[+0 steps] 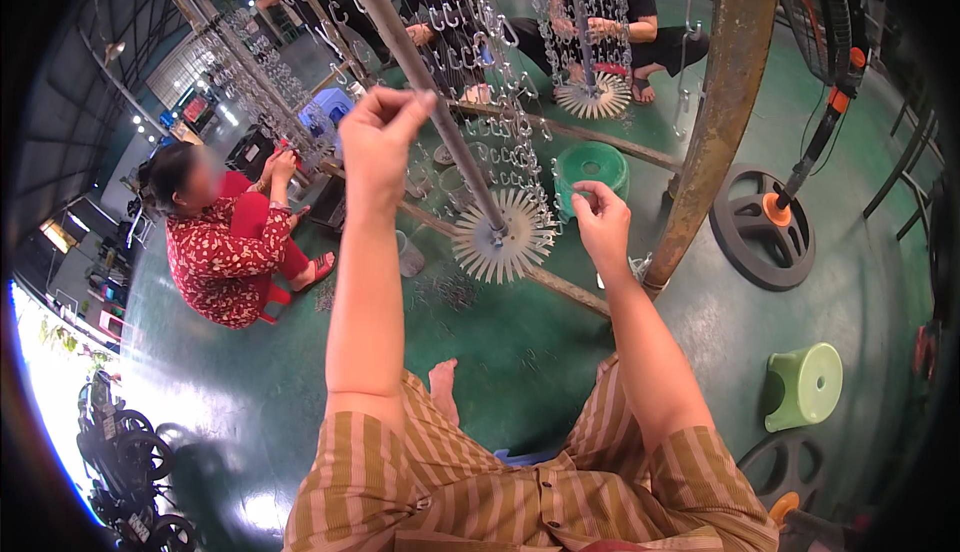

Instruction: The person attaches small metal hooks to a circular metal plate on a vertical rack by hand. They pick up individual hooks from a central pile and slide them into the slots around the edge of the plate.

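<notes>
Raised in front of a grey metal pole, my left hand has its thumb and fingers pinched together. Whatever may be between those fingertips is too small to make out. My right hand is lower, just right of the hanging strings of metal hooks, its thumb and forefinger also drawn together. I cannot tell what it holds, if anything. Around the foot of the pole sits a round pale disc with slotted edges, between and below my hands. The hooks hang in rows above this disc.
A dark green stool stands behind my right hand. Rightward are a rusty beam, a fan's round base and a light green stool. A person in red sits at left. Small metal pieces lie on the floor.
</notes>
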The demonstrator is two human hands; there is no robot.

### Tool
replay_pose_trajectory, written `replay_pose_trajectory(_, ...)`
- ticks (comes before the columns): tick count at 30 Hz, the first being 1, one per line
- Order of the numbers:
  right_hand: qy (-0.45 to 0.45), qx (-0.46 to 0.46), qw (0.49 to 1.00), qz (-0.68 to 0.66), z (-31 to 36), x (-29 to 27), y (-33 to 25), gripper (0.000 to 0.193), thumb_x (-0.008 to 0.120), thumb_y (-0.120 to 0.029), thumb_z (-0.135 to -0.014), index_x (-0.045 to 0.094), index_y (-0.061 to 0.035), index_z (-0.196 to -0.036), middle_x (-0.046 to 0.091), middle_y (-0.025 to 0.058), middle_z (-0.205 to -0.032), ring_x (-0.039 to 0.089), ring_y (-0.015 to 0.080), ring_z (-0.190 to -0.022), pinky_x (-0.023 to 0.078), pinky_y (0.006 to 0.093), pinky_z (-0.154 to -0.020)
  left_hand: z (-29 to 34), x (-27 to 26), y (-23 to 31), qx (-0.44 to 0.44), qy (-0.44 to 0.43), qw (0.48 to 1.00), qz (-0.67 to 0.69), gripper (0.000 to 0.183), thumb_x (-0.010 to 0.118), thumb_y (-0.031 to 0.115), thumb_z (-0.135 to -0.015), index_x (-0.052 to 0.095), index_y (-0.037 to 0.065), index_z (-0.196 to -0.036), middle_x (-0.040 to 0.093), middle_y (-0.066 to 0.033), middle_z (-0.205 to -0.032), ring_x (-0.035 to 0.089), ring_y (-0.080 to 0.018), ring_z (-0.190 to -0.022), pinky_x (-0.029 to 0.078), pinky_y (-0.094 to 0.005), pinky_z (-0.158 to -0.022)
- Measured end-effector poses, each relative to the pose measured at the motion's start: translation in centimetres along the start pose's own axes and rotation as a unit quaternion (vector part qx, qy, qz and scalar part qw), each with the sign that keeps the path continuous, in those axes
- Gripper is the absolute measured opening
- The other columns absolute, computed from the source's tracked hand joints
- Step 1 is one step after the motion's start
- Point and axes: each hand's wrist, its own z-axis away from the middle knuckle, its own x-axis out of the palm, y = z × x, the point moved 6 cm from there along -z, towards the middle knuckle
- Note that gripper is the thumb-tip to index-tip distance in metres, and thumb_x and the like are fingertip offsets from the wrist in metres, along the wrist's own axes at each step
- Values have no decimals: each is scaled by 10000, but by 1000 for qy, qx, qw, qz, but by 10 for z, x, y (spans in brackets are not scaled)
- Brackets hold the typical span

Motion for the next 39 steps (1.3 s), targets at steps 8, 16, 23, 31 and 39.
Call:
replay_pose_trajectory(8, -52, -22, 996, 62, 8, 21, -17, 173, 669, -123, -714, 653, -48, -870, 533, 28, -569, 479, 104, -506, 406, 264, -505, 65, 11, -106, -127, -36, 991, 33, 122, 717, 37, -748, 604, 8, -780, 654, -60, -828, 593, -91, -743, 470, -217, -694)
replay_pose_trajectory(16, -170, -29, 978, 118, 11, 37, -5, 207, 679, -119, -712, 657, -42, -904, 589, 69, -680, 557, 165, -582, 450, 308, -573, 137, -1, -193, -226, -11, 974, -2, 159, 747, 77, -725, 611, 10, -772, 622, -16, -696, 536, -54, -610, 420, -190, -562)
replay_pose_trajectory(23, -269, -40, 938, 214, 17, 51, 17, 209, 693, -125, -713, 674, -60, -911, 634, 121, -772, 621, 247, -687, 482, 355, -641, 179, 8, -244, -234, -22, 953, -193, 152, 741, 95, -695, 661, -7, -773, 644, -53, -675, 570, -103, -583, 458, -243, -562)
replay_pose_trajectory(31, -239, 116, 886, 381, 19, 48, 88, 147, 702, -177, -704, 707, -87, -820, 658, 167, -807, 640, 308, -777, 493, 392, -712, 180, 39, -251, -116, -44, 941, -316, 147, 724, 99, -662, 687, 30, -787, 592, -94, -745, 587, -234, -657, 463, -336, -635)
replay_pose_trajectory(39, -223, 281, 894, 268, 21, 50, 180, 199, 678, -217, -784, 671, -19, -773, 647, 66, -677, 620, 158, -601, 492, 323, -564, 171, 73, -262, -109, -90, 944, -299, 174, 687, 83, -706, 674, 31, -872, 595, -129, -786, 596, -307, -726, 466, -384, -683)
